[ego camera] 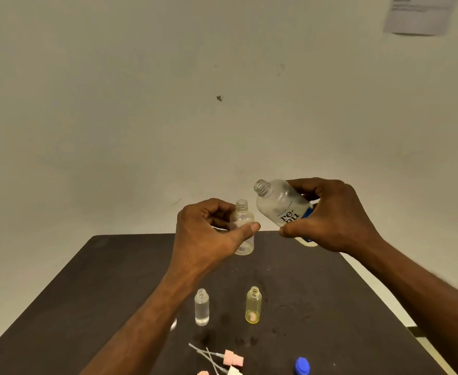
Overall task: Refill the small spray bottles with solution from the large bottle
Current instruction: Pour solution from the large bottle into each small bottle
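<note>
Nearest edge of the tabletop (87,293): blue cap (302,366) and pink spray heads (232,359) with their thin tubes lying loose.
Middle of the tabletop: two small bottles standing open, a clear one (201,307) on the left and a yellowish one (253,305) on the right, near each other but apart.
Left hand (208,234): grip narrow, thumb and curled fingers round a third small clear bottle (242,231), held upright above the far part of the tabletop, neck open.
Right hand (333,215): grip wrapped round the large frosted bottle (282,204), cap off, tilted with its mouth up and to the left, just beside and above the small one's neck.
Step in hand: likely starting to pour.
How to do it well: bring the large mouth directly over the small neck, tip slowly, keep the small bottle level, stop short of the threads.
Risk: narrow neck, so a quick tilt would spill.
Far: bare wall, a paper sheet (420,14) top right.
</note>
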